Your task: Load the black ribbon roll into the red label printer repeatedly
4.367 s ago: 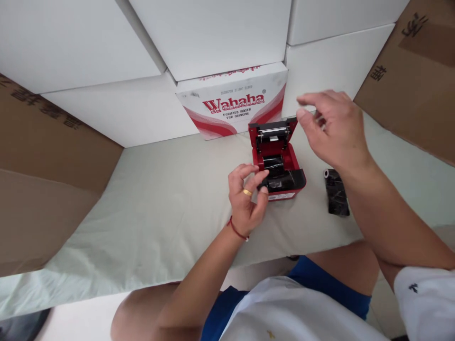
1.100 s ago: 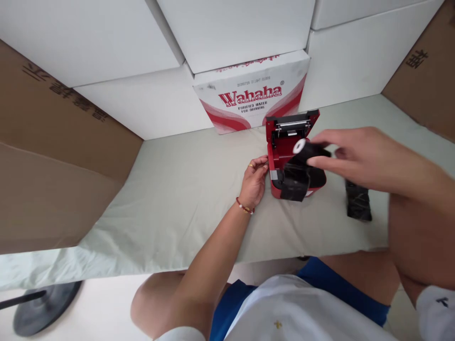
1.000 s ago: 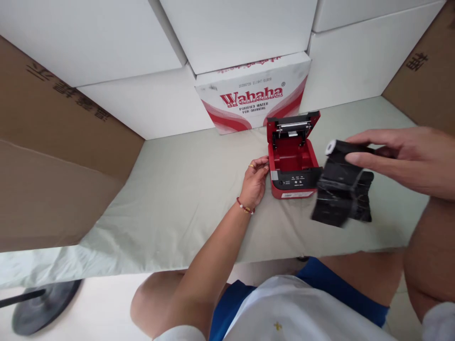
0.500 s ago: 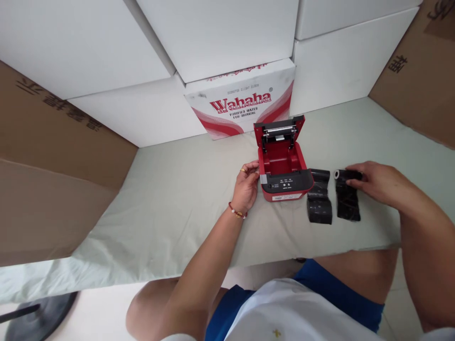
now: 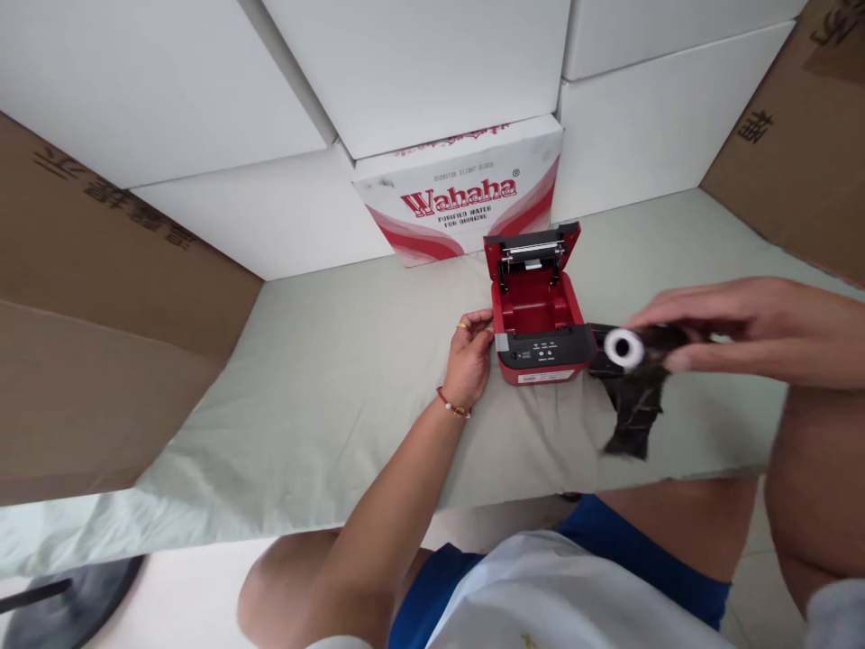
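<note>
A small red and black label printer (image 5: 541,350) stands on the cloth with its lid raised; the red compartment inside holds nothing. At its left side, my left hand (image 5: 469,353) is closed, thumb and fingers bent against the wall. My right hand (image 5: 750,329) grips a roll of black plastic film (image 5: 652,347) above the cloth, right of the printer. The roll's white core faces the printer, and a loose, crinkled tail hangs from it, blurred by motion. Another black roll (image 5: 600,330) lies beside the printer, mostly hidden behind the held one.
A pale green cloth (image 5: 324,379) covers the table. Behind the printer stands a white and red water carton (image 5: 466,203) against stacked white boxes (image 5: 419,72). Brown cardboard boxes border the left (image 5: 101,315) and right (image 5: 797,153) sides. The table's front edge runs just before my lap.
My right hand has lifted the right-hand black roll off the cloth and brought it left toward the printer, its tail now hanging. My left hand and the printer have stayed put.
</note>
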Demonstrator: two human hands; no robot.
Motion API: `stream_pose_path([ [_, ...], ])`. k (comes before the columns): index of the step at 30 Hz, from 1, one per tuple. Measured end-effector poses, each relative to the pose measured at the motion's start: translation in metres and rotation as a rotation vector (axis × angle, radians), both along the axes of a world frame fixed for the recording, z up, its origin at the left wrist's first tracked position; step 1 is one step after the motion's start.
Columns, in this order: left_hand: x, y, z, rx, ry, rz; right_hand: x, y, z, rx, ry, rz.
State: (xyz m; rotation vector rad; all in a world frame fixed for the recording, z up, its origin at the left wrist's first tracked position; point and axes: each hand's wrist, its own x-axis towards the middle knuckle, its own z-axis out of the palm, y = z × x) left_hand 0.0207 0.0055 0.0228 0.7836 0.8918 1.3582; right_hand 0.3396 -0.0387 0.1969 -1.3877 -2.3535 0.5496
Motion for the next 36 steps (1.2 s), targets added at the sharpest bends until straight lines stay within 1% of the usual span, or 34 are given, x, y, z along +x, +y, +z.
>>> stream_pose_path([
  [1, 0.001, -0.001, -0.001, 0.007, 0.029, 0.025, -0.018, 0.01, -0.002, -0.191, 0.026, 0.092],
  [2, 0.002, -0.003, -0.002, 0.019, 0.066, 0.059, -0.036, 0.021, -0.006, -0.247, 0.071, 0.078],
  [3, 0.002, -0.005, -0.003, 0.033, 0.114, 0.097, -0.053, 0.031, -0.013, -0.258, 0.088, 0.064],
  [5, 0.001, -0.011, -0.003, 0.064, 0.238, 0.185, -0.082, 0.05, -0.027, -0.167, 0.045, -0.008],
  [7, -0.001, -0.02, 0.002, 0.132, 0.382, 0.278, -0.103, 0.063, -0.039, -0.072, -0.088, -0.054],
  [8, -0.003, -0.026, 0.005, 0.195, 0.456, 0.324, -0.11, 0.066, -0.042, -0.047, -0.17, -0.078],
  [10, -0.006, -0.038, 0.015, 0.388, 0.599, 0.391, -0.121, 0.069, -0.044, -0.038, -0.33, -0.139],
  [13, -0.007, -0.053, 0.03, 0.748, 0.808, 0.386, -0.132, 0.069, -0.043, -0.031, -0.452, -0.216],
  [15, -0.006, -0.059, 0.035, 0.941, 0.914, 0.343, -0.136, 0.071, -0.044, -0.007, -0.475, -0.229],
  [17, -0.003, -0.06, 0.036, 1.043, 0.974, 0.278, -0.139, 0.074, -0.048, 0.012, -0.492, -0.237],
  [19, -0.001, -0.059, 0.033, 1.047, 0.995, 0.199, -0.14, 0.076, -0.051, 0.013, -0.502, -0.246],
  [21, 0.0, -0.057, 0.029, 0.995, 0.996, 0.127, -0.137, 0.073, -0.051, 0.008, -0.461, -0.209],
  [23, 0.0, -0.056, 0.026, 0.962, 1.003, 0.1, -0.131, 0.064, -0.043, 0.014, -0.32, -0.105],
  [24, 0.0, -0.056, 0.026, 0.968, 1.012, 0.108, -0.127, 0.059, -0.037, 0.03, -0.219, -0.065],
  [25, 0.001, -0.056, 0.026, 0.988, 1.022, 0.127, -0.123, 0.054, -0.031, 0.059, -0.112, -0.063],
  [26, 0.001, -0.057, 0.027, 1.02, 1.03, 0.152, -0.119, 0.05, -0.025, 0.108, -0.012, -0.101],
  [28, 0.003, -0.057, 0.03, 1.08, 1.044, 0.202, -0.112, 0.052, -0.019, 0.29, 0.145, -0.263],
  [29, 0.003, -0.058, 0.031, 1.103, 1.051, 0.22, -0.11, 0.057, -0.02, 0.396, 0.19, -0.332],
  [30, 0.004, -0.058, 0.032, 1.12, 1.06, 0.23, -0.108, 0.064, -0.024, 0.484, 0.212, -0.365],
  [31, 0.005, -0.058, 0.033, 1.133, 1.071, 0.233, -0.107, 0.072, -0.03, 0.54, 0.217, -0.362],
  [32, 0.005, -0.059, 0.034, 1.143, 1.082, 0.23, -0.106, 0.08, -0.038, 0.561, 0.213, -0.332],
  [34, 0.005, -0.059, 0.036, 1.153, 1.101, 0.208, -0.105, 0.09, -0.054, 0.53, 0.209, -0.254],
  [36, 0.006, -0.06, 0.037, 1.156, 1.119, 0.188, -0.104, 0.09, -0.066, 0.503, 0.242, -0.211],
])
